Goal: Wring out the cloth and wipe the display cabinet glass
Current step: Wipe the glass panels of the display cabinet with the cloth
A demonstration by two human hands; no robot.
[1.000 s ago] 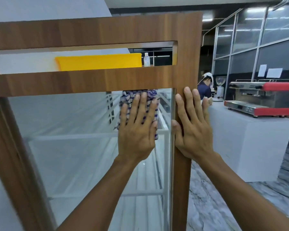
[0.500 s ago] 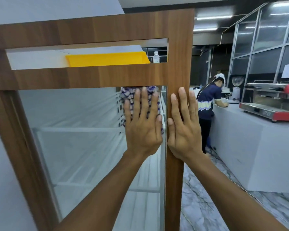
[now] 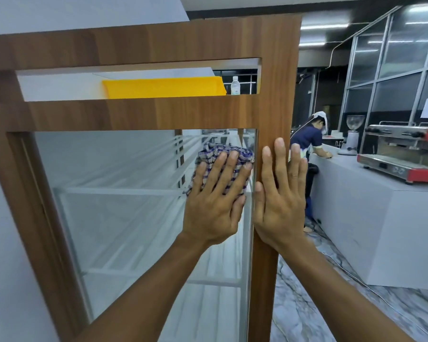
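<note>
- Cloth [image 3: 232,148]: blue-and-white checked, bunched into a pad, lies flat against the glass [image 3: 121,193] near the pane's upper right corner, just below the wooden cross rail [image 3: 158,114] and just beside the right post [image 3: 278,95].
- Left hand [image 3: 215,206]: presses the pad onto the pane with the palm; fingers [image 3: 220,169] straight, slightly fanned, pointing up; curls round nothing, only pushes; thumb lies along the pane's right edge.
- Right hand [image 3: 279,206]: rests flat on the right post, level with the other hand, a narrow gap between the two thumbs; fingers straight, close together, pointing up; outer fingers reach past the post's far edge.
- Display cabinet [image 3: 134,38]: wood-grain frame around a tall glass front; white shelves [image 3: 134,191] show through the pane, one running across just beneath the cloth's lower edge.
- Slot above the cross rail: shows a yellow sheet-like item [image 3: 163,87] and, to its right, a small clear bottle [image 3: 235,86] with a white cap; cannot tell what the yellow item is.
- Background right: a person [image 3: 307,141] in a dark top and white head covering leans at a long white counter [image 3: 381,218]; a grinder [image 3: 353,134] and a red-and-steel espresso machine [image 3: 400,154] stand on its top.
- Floor [image 3: 319,304]: grey-and-white marbled, runs between cabinet and counter.
</note>
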